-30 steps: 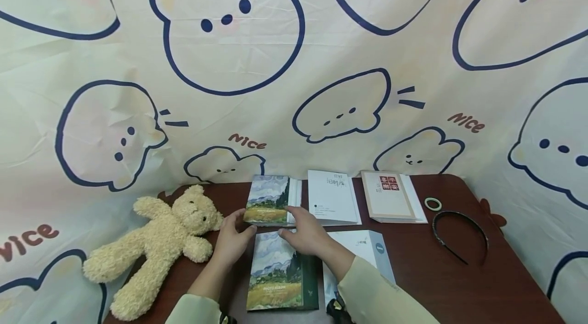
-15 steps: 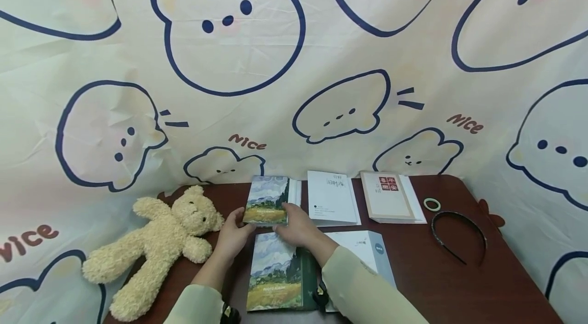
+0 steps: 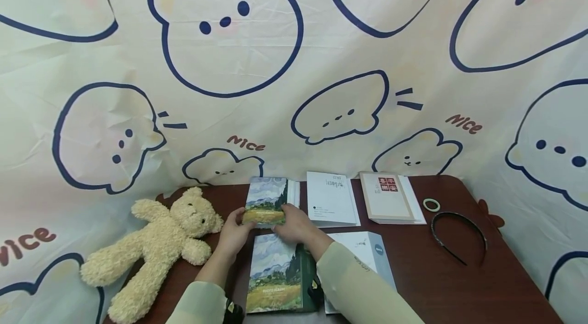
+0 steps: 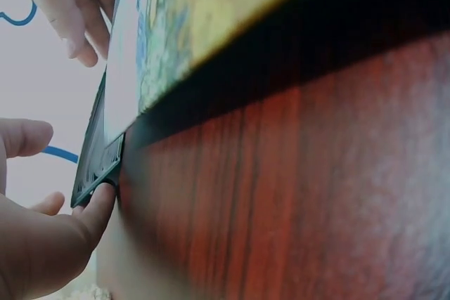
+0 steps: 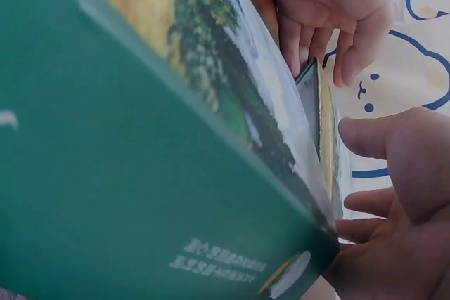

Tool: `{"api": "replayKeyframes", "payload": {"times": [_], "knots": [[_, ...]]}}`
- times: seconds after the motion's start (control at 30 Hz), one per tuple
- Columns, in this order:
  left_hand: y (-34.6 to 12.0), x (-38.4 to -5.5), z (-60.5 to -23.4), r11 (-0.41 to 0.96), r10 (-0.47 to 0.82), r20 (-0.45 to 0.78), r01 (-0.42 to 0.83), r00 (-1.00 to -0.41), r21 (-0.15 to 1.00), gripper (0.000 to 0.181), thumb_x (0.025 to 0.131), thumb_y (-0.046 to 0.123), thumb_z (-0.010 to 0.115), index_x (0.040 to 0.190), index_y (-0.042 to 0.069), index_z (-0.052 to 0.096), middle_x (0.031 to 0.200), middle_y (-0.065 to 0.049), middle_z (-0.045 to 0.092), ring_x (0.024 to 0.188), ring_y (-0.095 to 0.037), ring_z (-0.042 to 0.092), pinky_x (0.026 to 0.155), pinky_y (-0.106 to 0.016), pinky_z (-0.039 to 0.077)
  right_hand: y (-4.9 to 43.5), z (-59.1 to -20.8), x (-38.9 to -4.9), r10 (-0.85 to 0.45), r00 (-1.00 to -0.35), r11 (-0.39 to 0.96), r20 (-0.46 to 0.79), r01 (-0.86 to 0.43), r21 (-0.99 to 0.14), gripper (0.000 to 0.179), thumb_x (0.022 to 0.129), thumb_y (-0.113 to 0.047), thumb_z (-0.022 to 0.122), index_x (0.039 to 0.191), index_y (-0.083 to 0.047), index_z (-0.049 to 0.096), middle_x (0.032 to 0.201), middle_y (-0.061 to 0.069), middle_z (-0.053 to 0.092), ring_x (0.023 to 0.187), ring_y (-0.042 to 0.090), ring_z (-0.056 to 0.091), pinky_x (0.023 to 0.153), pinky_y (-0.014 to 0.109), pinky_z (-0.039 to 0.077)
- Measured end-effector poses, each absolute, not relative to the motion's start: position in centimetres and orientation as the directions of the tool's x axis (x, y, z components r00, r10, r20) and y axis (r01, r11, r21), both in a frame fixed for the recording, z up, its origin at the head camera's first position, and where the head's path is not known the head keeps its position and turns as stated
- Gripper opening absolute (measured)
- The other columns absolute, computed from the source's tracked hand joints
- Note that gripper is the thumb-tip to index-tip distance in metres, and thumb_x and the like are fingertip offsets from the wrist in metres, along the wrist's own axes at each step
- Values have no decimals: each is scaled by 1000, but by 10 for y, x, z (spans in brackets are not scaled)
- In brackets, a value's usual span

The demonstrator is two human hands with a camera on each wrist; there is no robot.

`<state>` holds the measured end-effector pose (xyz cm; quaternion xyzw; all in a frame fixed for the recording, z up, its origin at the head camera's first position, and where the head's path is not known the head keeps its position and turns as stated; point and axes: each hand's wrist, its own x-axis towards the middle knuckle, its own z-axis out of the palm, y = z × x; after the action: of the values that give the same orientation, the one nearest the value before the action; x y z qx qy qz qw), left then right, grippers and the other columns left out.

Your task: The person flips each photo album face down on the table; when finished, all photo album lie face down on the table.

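In the head view a small photo album with a landscape painting on its cover stands at the back left. My left hand is at its lower left corner; in the left wrist view a fingertip touches the dark corner, the thumb standing apart. My right hand reaches the lower right side, fingers fairly straight along the edge. A larger matching photo album lies in front, under the right wrist. Its green spine fills much of the right wrist view.
A white album and a beige one stand to the right. Another pale album lies partly under the right sleeve. A teddy bear is at left; a tape roll and a headband lie right.
My right hand and sleeve have shifted slightly left, with the thumb nearer the small album's lower edge. The left thumb has moved a little at the lower left corner. The albums look unmoved.
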<state>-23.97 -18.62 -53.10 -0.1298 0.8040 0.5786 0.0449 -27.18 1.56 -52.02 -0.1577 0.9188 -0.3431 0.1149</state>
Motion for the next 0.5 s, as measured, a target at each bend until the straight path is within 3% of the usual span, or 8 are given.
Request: {"api": "replayKeyframes", "payload": {"times": [0.5], "knots": [[-195, -231, -532, 197, -182, -211, -245, -960, 949, 71, 104, 22, 62, 163, 6, 26, 164, -26, 23, 146, -47, 31, 111, -65, 37, 13, -520, -271, -396, -909, 711, -128, -216, -669, 66, 100, -32, 68, 154, -3, 46, 156, 15, 47, 140, 34, 50, 110, 50, 45]]}}
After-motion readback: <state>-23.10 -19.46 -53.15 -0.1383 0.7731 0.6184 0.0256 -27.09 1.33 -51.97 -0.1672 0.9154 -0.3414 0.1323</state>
